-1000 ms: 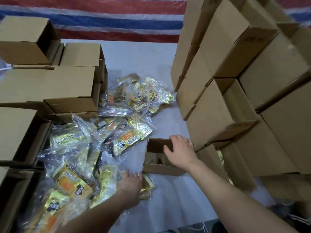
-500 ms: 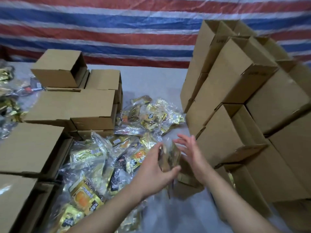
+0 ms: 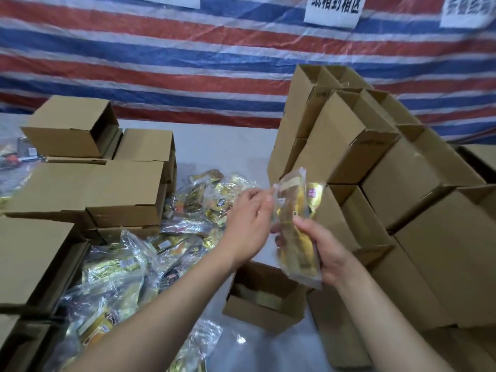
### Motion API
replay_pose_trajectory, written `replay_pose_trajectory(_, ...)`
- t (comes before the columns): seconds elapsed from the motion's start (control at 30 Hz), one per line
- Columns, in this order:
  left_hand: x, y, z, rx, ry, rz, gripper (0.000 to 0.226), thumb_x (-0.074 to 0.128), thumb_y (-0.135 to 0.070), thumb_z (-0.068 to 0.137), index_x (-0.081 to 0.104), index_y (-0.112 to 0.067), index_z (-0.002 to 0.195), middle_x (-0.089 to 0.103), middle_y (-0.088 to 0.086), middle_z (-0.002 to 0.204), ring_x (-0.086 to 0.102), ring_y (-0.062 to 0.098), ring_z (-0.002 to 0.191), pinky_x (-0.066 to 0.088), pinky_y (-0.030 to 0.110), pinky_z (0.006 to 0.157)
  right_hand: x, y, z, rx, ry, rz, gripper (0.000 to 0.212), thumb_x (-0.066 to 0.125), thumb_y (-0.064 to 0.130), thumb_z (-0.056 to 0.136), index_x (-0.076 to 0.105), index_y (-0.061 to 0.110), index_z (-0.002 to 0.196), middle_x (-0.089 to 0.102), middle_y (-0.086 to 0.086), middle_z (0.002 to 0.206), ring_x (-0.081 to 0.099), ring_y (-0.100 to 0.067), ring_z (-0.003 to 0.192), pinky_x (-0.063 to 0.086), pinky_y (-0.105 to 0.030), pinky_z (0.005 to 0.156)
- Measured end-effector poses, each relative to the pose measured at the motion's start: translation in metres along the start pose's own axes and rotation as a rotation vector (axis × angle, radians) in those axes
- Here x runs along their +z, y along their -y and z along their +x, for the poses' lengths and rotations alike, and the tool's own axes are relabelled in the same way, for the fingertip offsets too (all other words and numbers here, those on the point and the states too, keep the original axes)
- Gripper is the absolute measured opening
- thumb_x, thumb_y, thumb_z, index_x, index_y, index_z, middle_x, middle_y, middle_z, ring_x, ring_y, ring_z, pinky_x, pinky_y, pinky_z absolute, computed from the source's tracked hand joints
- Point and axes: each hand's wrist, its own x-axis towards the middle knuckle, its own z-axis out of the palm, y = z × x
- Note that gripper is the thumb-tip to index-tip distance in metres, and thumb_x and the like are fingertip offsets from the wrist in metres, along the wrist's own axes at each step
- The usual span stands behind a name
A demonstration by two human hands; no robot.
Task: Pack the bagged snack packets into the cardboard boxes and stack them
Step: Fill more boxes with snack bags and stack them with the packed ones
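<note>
Both hands hold one clear bag of gold snack packets (image 3: 298, 226) upright above the table. My right hand (image 3: 324, 253) grips its lower half, fingers curled round it. My left hand (image 3: 249, 218) pinches the bag's upper left edge. Below them an open small cardboard box (image 3: 257, 310) stands on the white table, with something gold partly visible inside. A heap of more bagged snack packets (image 3: 150, 253) lies to the left of the box.
A tall stack of cardboard boxes (image 3: 375, 167) rises on the right, close to my right arm. Lower stacks of boxes (image 3: 88, 189) line the left side. A striped tarp wall (image 3: 188, 63) with paper signs closes the back. Bare table (image 3: 225, 146) shows between the stacks.
My left hand lifted a bag from the pile; my right hand left the box rim and took hold of it. Both raised it above the box, and the view tilted up.
</note>
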Motion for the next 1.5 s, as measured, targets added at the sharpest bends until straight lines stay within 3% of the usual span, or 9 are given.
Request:
replay_pose_trajectory(0.17, 0.007, 0.095, -0.014, -0.236, 0.276, 0.159, 0.056, 0.038, -0.047, 0.104, 0.032, -0.022, 0.154, 0.043, -0.002, 0.150, 0.043, 0.014, 0.137, 0.035, 0.030, 0.110, -0.041, -0.011, 0.007, 0.166, -0.002, -0.381, 0.048, 0.070, 0.038, 0.085, 0.063, 0.003, 0.117, 0.072, -0.014, 0.096, 0.068, -0.023, 0.084, 0.057, -0.041, 0.077)
replay_pose_trajectory(0.3, 0.028, 0.157, -0.035, -0.259, 0.527, 0.361, 0.050, 0.036, -0.042, 0.105, 0.032, -0.027, 0.153, 0.042, 0.001, 0.155, 0.039, 0.021, 0.142, 0.030, 0.036, 0.117, -0.043, -0.036, 0.027, 0.324, 0.247, -0.837, 0.018, 0.064, 0.029, 0.094, 0.059, 0.031, 0.111, 0.070, 0.006, 0.102, 0.067, -0.002, 0.088, 0.052, -0.020, 0.080)
replay_pose_trajectory(0.5, 0.037, 0.188, -0.056, -0.335, 0.462, 0.280, 0.052, 0.028, -0.041, 0.101, 0.024, -0.044, 0.152, 0.045, -0.007, 0.152, 0.046, 0.015, 0.135, 0.033, 0.026, 0.109, -0.038, -0.095, 0.068, 0.533, 0.470, -1.339, 0.021, 0.057, 0.041, 0.088, 0.055, 0.041, 0.109, 0.058, 0.009, 0.111, 0.055, -0.013, 0.106, 0.044, -0.028, 0.093)
replay_pose_trajectory(0.67, 0.035, 0.195, -0.062, -0.346, 0.366, 0.235, 0.046, 0.031, -0.041, 0.106, 0.027, -0.047, 0.151, 0.047, -0.008, 0.150, 0.046, 0.012, 0.133, 0.030, 0.018, 0.101, -0.031, -0.138, 0.091, 0.654, 0.553, -1.147, 0.016, 0.059, 0.038, 0.085, 0.052, 0.036, 0.100, 0.057, 0.012, 0.094, 0.056, -0.011, 0.093, 0.044, -0.024, 0.085)
replay_pose_trajectory(0.93, 0.046, 0.182, -0.064, -0.248, 0.379, 0.334, 0.048, 0.029, -0.039, 0.106, 0.026, -0.040, 0.154, 0.044, -0.003, 0.153, 0.044, 0.017, 0.136, 0.031, 0.023, 0.110, -0.046, -0.205, 0.084, 0.548, 0.321, -1.300, 0.066, 0.070, 0.043, 0.085, 0.047, 0.026, 0.143, 0.057, -0.002, 0.141, 0.054, -0.022, 0.128, 0.044, -0.035, 0.107)
replay_pose_trajectory(1.1, 0.049, 0.179, -0.065, -0.234, 0.372, 0.343, 0.048, 0.030, -0.034, 0.106, 0.027, -0.035, 0.154, 0.048, 0.003, 0.149, 0.048, 0.020, 0.132, 0.038, 0.029, 0.107, -0.061, -0.190, 0.070, 0.375, 0.152, -1.122, 0.021, 0.065, 0.030, 0.091, 0.073, 0.017, 0.105, 0.074, 0.002, 0.103, 0.063, -0.004, 0.089, 0.047, -0.018, 0.079)
replay_pose_trajectory(1.27, 0.055, 0.177, -0.068, -0.237, 0.332, 0.333, 0.049, 0.031, -0.033, 0.106, 0.027, -0.034, 0.155, 0.047, 0.001, 0.151, 0.045, 0.017, 0.134, 0.035, 0.025, 0.107, -0.039, -0.197, 0.081, 0.700, 0.360, -1.225, 0.041, 0.037, 0.037, 0.099, 0.064, 0.014, 0.118, 0.065, -0.008, 0.116, 0.061, -0.020, 0.102, 0.049, -0.031, 0.091)
replay_pose_trajectory(1.37, 0.055, 0.177, -0.067, -0.238, 0.338, 0.339, 0.049, 0.031, -0.032, 0.107, 0.026, -0.034, 0.155, 0.047, 0.000, 0.151, 0.047, 0.018, 0.133, 0.035, 0.025, 0.106, -0.033, -0.194, 0.084, 0.765, 0.283, -1.129, 0.027, 0.033, 0.036, 0.099, 0.054, 0.019, 0.091, 0.052, -0.001, 0.077, 0.043, -0.013, 0.059, 0.035, -0.026, 0.056)
replay_pose_trajectory(1.5, 0.053, 0.173, -0.068, -0.254, 0.362, 0.330, 0.049, 0.029, -0.032, 0.107, 0.025, -0.034, 0.156, 0.047, 0.001, 0.151, 0.050, 0.019, 0.130, 0.037, 0.025, 0.102, -0.046, -0.175, 0.077, 0.796, 0.209, -1.096, 0.030, 0.035, 0.040, 0.099, 0.059, 0.022, 0.098, 0.061, -0.002, 0.091, 0.049, -0.012, 0.065, 0.032, -0.022, 0.050)
